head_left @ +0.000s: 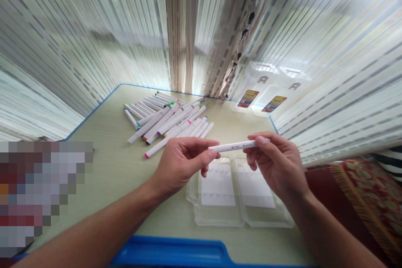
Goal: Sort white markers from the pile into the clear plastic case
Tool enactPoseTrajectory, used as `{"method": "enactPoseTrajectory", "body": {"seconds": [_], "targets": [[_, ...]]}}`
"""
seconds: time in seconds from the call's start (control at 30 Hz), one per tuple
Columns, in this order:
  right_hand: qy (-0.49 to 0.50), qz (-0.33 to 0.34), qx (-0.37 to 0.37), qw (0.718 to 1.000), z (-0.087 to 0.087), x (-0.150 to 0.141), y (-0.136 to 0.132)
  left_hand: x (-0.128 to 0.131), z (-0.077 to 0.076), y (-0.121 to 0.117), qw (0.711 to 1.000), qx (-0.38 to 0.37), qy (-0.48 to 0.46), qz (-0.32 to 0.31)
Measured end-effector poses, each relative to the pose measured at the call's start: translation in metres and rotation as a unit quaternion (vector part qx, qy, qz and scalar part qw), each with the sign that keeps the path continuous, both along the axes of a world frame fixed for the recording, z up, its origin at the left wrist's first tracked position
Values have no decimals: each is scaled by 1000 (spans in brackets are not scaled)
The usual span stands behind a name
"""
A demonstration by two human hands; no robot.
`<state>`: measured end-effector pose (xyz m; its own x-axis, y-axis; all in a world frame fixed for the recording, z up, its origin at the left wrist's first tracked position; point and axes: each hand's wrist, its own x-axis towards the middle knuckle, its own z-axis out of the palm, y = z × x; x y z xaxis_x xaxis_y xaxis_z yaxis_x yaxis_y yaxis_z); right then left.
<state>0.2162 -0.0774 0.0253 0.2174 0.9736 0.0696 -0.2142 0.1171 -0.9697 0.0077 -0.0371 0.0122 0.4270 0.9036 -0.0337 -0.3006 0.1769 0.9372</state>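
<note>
Two hands holding a single marker, seen from a head-worn camera. The left hand [184, 163] is partly closed, its thumb and curled fingers pinching one end of a white marker [234, 146]. The right hand [276, 161] is similarly partly closed, with its thumb and fingers gripping the opposite end. The marker is held almost level in the air between the hands, above an open clear plastic case [216, 220], with white card inserts [218, 184] in both halves. Beyond the hands, a loose pile of white markers [166, 121] with coloured end bands lies on a pale green tabletop [103, 167]; the nearest of these lies just beyond the left hand, not touching it. A second clear plastic package [251, 92] with yellow and red labels sits at the far right corner, against a striped curtain [329, 42]. A blue plastic object [166, 251] lies at the near edge of the table, and a patterned red cloth [370, 201] lies to the right.
</note>
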Motion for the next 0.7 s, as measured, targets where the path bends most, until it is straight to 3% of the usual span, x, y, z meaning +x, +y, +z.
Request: {"method": "enactPoseTrajectory", "body": {"seconds": [0.47,0.7], "targets": [[-41,3,16,999,-1,-3,-3,-1,-2,3,1000,10,0,1],[-56,-2,20,998,-1,-1,-5,-2,-1,2,998,43,54,0]]}}
